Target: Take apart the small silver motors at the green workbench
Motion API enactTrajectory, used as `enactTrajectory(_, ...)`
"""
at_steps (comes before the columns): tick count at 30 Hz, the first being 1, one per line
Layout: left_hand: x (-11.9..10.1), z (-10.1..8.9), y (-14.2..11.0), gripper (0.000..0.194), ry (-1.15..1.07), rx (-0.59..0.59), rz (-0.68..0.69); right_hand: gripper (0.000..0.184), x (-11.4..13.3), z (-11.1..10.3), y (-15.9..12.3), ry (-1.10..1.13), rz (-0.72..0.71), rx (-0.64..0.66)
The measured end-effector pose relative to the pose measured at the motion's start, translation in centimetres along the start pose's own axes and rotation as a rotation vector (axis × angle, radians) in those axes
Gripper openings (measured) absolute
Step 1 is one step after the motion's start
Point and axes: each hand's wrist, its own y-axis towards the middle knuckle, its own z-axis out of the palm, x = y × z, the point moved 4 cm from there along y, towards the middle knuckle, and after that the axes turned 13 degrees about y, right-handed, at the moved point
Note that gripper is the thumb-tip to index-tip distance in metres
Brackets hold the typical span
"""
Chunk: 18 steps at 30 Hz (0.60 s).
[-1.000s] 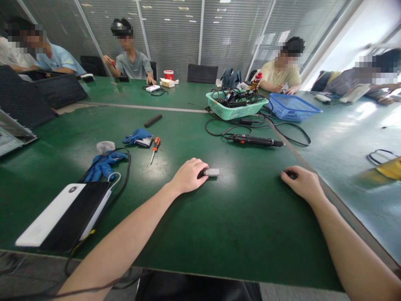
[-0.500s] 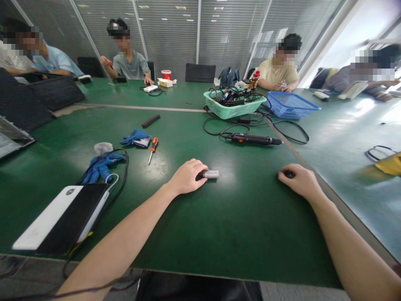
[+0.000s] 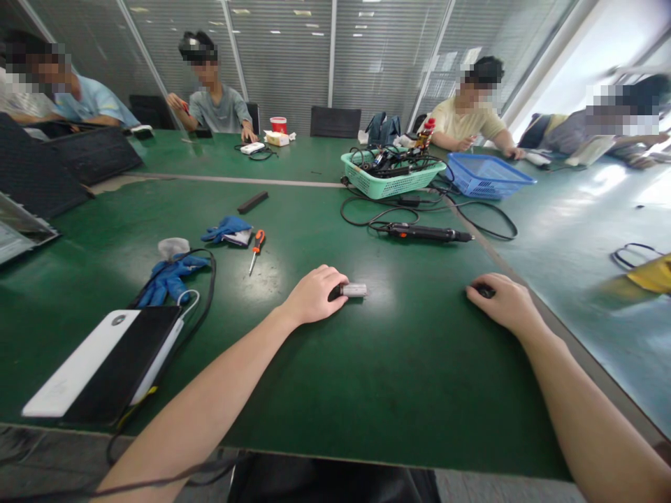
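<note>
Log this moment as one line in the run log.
left hand gripping silver cylinder | right hand cupping small dark object | surface: green table

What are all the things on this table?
Table: one, green, underneath
Green basket: one, mint, far side, holding cables
Blue basket: one, blue, beside it
Electric screwdriver: one, black, near baskets
Screwdriver: one, orange handle, middle
Gloves: two, blue, left side
Flat case: one, white and black, left
Bar: one, black, far middle
Co-workers: four or more, around table
Silver cylinder: one, silver, near middle
Small object: one, black, right side
Left hand: one, on cylinder
Right hand: one, over small object
</note>
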Motion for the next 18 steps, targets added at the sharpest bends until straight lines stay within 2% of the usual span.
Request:
enactTrajectory(5, 0.2, 0.2, -0.1, 0.023, 0.019, -0.003, -0.018, 0.030, -0.5, -0.4, -0.7, 0.012, 0.015, 0.057)
enactTrajectory(11, 0.5, 0.5, -0.1, 0.021, 0.036, -0.032, -0.062, 0.029, -1.0, -0.3, -1.2, 0.015, 0.079, 0.019)
enactTrajectory(14, 0.6, 0.5, -0.1, 0.024, 0.030, -0.028, -0.066, 0.033, 0.7, 0.2, -1.1, 0.027, 0.039, 0.035)
enactTrajectory(18, 0.5, 0.4, -0.2, 0.026, 0.032, -0.018, -0.063, 0.025, 5.3, 1.4, -1.2, 0.111, -0.104, 0.137)
